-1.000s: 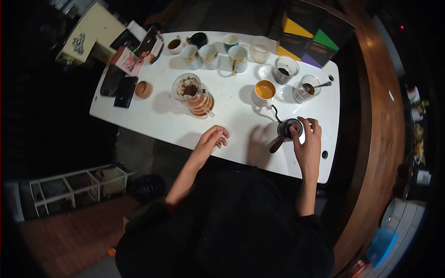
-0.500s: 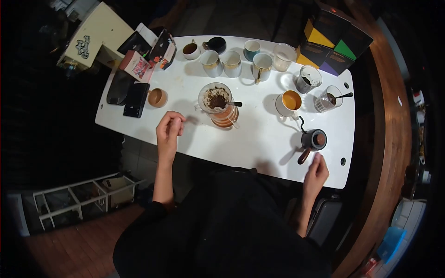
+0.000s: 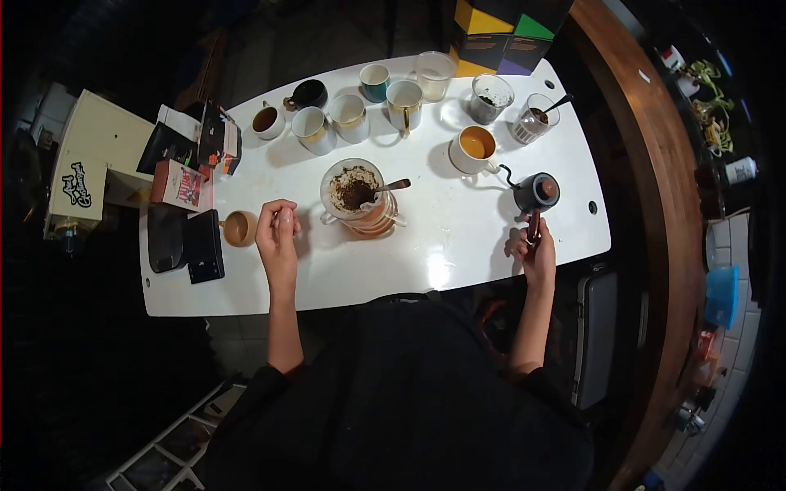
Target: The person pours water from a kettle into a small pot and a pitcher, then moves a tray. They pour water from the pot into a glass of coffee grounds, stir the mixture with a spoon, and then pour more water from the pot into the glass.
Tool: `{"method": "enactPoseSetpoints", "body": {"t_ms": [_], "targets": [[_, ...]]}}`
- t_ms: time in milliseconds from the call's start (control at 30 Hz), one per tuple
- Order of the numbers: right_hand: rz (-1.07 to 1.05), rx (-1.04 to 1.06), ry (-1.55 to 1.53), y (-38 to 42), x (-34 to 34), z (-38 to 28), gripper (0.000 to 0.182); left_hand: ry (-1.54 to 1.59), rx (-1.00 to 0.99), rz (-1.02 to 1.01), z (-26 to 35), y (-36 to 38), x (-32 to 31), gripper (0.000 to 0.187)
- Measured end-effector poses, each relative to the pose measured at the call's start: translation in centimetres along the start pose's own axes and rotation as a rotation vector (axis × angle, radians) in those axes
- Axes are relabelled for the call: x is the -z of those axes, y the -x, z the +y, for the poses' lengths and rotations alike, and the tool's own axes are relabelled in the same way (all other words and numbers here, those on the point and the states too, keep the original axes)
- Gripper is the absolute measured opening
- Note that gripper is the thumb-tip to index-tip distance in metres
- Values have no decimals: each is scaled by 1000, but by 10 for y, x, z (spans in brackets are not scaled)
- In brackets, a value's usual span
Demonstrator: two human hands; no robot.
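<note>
At the right side of the table, my right hand (image 3: 534,247) has its fingers round the brown wooden handle of a small dark gooseneck kettle (image 3: 538,191), which stands on the white table. My left hand (image 3: 277,229) is above the table's front edge with its fingers curled together; nothing shows in it. To its right stands a glass server with a dripper (image 3: 352,190) of wet coffee grounds on top, a spoon (image 3: 393,186) resting in it. A brown cup (image 3: 239,228) is just left of my left hand. A white mug (image 3: 473,150) of orange-brown liquid stands near the kettle's spout.
Several cups line the back, among them a black cup (image 3: 310,95) and a green cup (image 3: 375,83). Glasses with dark contents (image 3: 491,99) (image 3: 536,119) stand back right. Boxes (image 3: 180,185) and a black scale (image 3: 204,245) are at the left; a colourful box (image 3: 508,37) is behind.
My right hand has moved up to the kettle and taken hold of its handle. The view has turned, and my left hand stays curled near the brown cup.
</note>
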State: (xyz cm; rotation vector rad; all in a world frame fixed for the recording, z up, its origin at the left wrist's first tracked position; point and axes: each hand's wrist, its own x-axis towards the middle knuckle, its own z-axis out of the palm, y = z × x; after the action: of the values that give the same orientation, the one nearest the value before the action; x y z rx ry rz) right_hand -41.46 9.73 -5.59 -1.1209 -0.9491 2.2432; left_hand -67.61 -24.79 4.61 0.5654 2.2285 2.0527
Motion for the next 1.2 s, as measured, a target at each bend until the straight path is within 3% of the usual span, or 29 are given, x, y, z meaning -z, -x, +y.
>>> {"method": "enactPoseSetpoints", "body": {"t_ms": [33,200,300,433,600,933,1200], "targets": [[-87,-8,-60,0,-2,-1,40,0,5,-23,-1,-3,-1,16],[48,-3,-106,-6,-19,-5,31,15,52,-84,-11,-10,-7,14],[1,-47,-145,-14,-14,-3,30,7,76,-77,-16,-11,-4,11],[171,53,0,-9,-31,1,36,-51,43,-102,-15,-13,-1,13],[172,107,87,6,-34,9,34,-17,17,-176,-16,-8,3,16],[-3,104,188,86,-103,-40,32,-17,8,-206,-33,-3,-6,24],[-152,132,296,78,-159,-52,34,-80,-29,-200,-31,3,-3,26]]}}
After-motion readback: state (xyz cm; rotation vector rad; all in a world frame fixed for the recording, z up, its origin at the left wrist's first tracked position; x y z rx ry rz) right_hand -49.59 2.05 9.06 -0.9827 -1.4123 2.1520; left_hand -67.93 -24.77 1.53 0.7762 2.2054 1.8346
